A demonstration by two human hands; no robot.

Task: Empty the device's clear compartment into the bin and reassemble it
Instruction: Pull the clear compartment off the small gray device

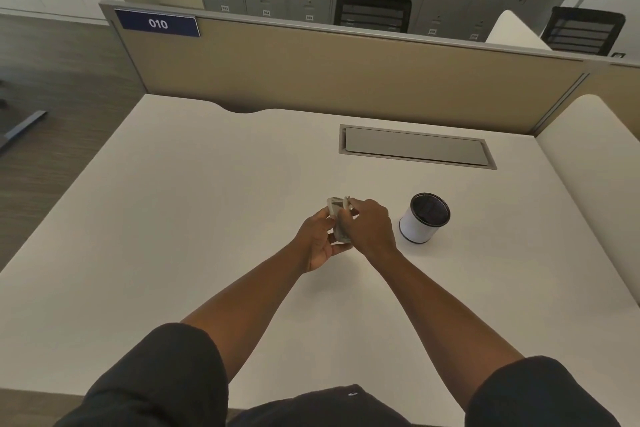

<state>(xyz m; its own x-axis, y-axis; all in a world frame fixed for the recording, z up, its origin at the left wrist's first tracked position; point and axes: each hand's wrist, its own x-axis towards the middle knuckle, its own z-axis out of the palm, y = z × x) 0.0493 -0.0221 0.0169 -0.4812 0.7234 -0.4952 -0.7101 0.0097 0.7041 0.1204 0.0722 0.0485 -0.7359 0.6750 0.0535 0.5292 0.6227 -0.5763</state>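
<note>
A small device with a clear plastic body sits between my two hands, just above the middle of the white desk. My left hand cups it from below and the left. Over its right side, my right hand has its fingers closed on the device's top. Much of the device is hidden by my fingers, so its parts cannot be told apart. A small round bin, white with a dark inside, stands on the desk a short way to the right of my right hand.
A grey cable hatch is set flush in the desk behind the bin. A beige partition closes the far edge, and a white divider rises on the right. The floor drops away at the left.
</note>
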